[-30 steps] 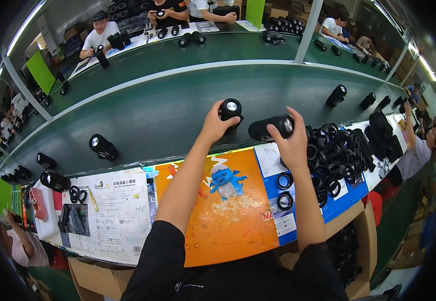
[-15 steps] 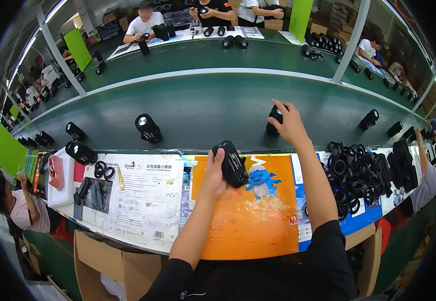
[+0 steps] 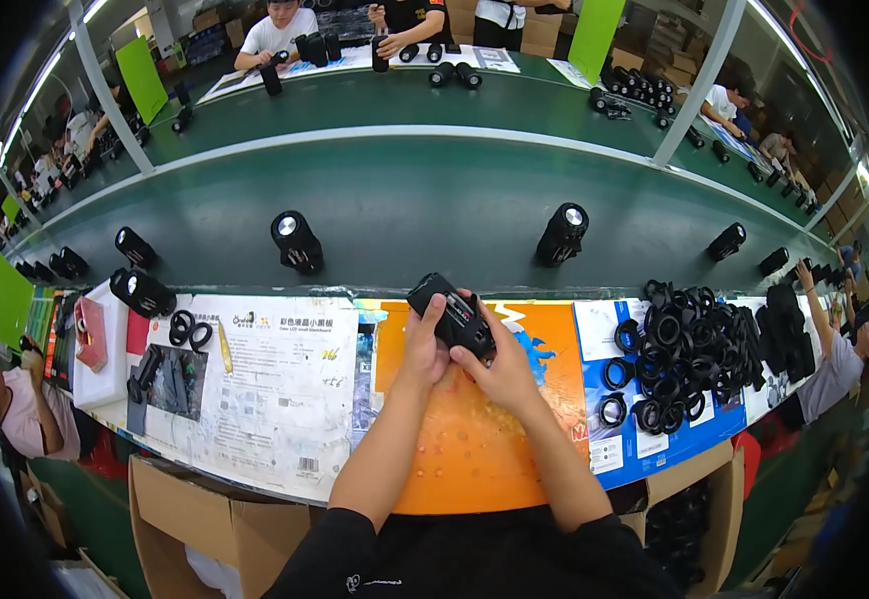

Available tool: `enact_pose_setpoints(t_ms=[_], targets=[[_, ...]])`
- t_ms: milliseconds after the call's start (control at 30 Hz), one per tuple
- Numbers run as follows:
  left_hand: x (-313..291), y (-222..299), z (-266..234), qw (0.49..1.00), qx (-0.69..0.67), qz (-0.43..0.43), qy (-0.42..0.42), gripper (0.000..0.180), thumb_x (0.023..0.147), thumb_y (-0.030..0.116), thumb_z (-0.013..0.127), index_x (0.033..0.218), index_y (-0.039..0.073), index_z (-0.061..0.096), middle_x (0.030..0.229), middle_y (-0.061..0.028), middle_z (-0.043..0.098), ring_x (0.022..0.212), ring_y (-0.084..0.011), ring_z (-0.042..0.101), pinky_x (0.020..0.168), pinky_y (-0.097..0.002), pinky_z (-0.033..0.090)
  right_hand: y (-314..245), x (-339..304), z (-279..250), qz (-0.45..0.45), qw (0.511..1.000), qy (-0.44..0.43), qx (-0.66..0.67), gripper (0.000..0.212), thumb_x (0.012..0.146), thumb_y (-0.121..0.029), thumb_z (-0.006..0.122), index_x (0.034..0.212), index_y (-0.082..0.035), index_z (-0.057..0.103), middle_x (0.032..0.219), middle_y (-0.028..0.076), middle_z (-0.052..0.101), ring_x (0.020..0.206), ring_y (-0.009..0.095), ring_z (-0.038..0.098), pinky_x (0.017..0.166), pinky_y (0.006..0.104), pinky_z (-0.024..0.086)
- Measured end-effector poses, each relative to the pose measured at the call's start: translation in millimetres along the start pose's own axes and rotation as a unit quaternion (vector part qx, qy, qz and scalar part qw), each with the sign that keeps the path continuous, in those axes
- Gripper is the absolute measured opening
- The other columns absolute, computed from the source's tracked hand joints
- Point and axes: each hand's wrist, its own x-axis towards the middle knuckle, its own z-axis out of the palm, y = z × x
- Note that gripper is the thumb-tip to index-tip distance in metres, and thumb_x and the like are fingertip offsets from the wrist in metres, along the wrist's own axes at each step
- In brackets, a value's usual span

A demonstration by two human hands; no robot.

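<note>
A black cylindrical speaker (image 3: pixel 444 302) is held between my two hands above an orange sheet (image 3: pixel 484 459). My left hand (image 3: pixel 422 349) wraps its left side, with the thumb on top. On the other side, my right hand (image 3: pixel 499 361) grips its right end, the thumb along its lower edge. The speaker lies tilted, one side panel facing up; my fingers hide parts of its ends. Beyond my hands, two similar black speakers stand on the green conveyor belt: one on the left (image 3: pixel 297 243), another on the right (image 3: pixel 562 236).
A heap of black rings (image 3: pixel 689 349) lies on the blue sheet at right. On the left are a white printed board (image 3: pixel 275 419), a yellow cutter (image 3: pixel 225 347), loose black rings (image 3: pixel 190 329) and a white foam tray (image 3: pixel 115 374). Cardboard boxes (image 3: pixel 185 509) stand below. Co-workers sit around.
My right hand has left the speaker on the belt and come back to the speaker in my left hand, which it now grips too. The head view has shifted slightly.
</note>
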Motion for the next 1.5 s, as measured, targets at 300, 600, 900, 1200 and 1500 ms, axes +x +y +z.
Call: enact_pose_setpoints(t_ms=[300,600,900,1200,1500], targets=[[-1,4,-2,0.997,0.026,0.064,-0.019,0.061,0.103,0.043,0.085,0.14,0.002,0.06,0.121,-0.016,0.074,0.114,-0.0278,0.075,0.1,-0.043,0.066,10,-8,27,-0.095,0.983,0.107,-0.118,0.098,0.089,-0.03,0.097,0.166,0.005,0.047,0.136,0.025,0.071,0.119,0.038,0.07,0.104,0.0431,0.056],[4,13,-8,0.996,0.008,0.08,-0.038,0.062,0.102,0.045,0.085,0.14,0.003,0.06,0.122,-0.0153,0.071,0.112,-0.0302,0.075,0.1,-0.0451,0.066,6,-11,36,-0.17,0.959,0.151,-0.171,0.097,0.085,-0.022,0.1,0.163,0.006,0.05,0.133,0.025,0.07,0.115,0.04,0.068,0.1,0.046,0.057],[6,17,-17,0.99,-0.057,0.031,-0.122,0.082,0.094,0.064,0.086,0.143,0.005,0.059,0.121,-0.0123,0.068,0.115,-0.0293,0.072,0.102,-0.0448,0.065,-1,-16,32,-0.173,0.966,0.136,-0.132,0.09,0.083,-0.021,0.101,0.157,0.005,0.056,0.128,0.023,0.072,0.116,0.04,0.071,0.098,0.0448,0.059],[0,5,-10,0.992,-0.006,0.024,-0.124,0.084,0.088,0.061,0.093,0.141,0.005,0.059,0.118,-0.0117,0.069,0.111,-0.028,0.074,0.098,-0.0433,0.066,6,-25,30,-0.118,0.981,0.134,-0.076,0.084,0.085,-0.021,0.101,0.152,0.007,0.059,0.124,0.022,0.075,0.112,0.035,0.075,0.098,0.04,0.06],[-11,10,-1,0.993,0.008,0.017,-0.115,0.075,0.086,0.049,0.098,0.135,0.005,0.062,0.113,-0.0126,0.074,0.108,-0.0278,0.076,0.098,-0.0419,0.067,12,-26,32,-0.108,0.986,0.125,-0.031,0.077,0.087,-0.023,0.1,0.146,0.009,0.062,0.123,0.02,0.074,0.111,0.031,0.076,0.096,0.0372,0.06]])
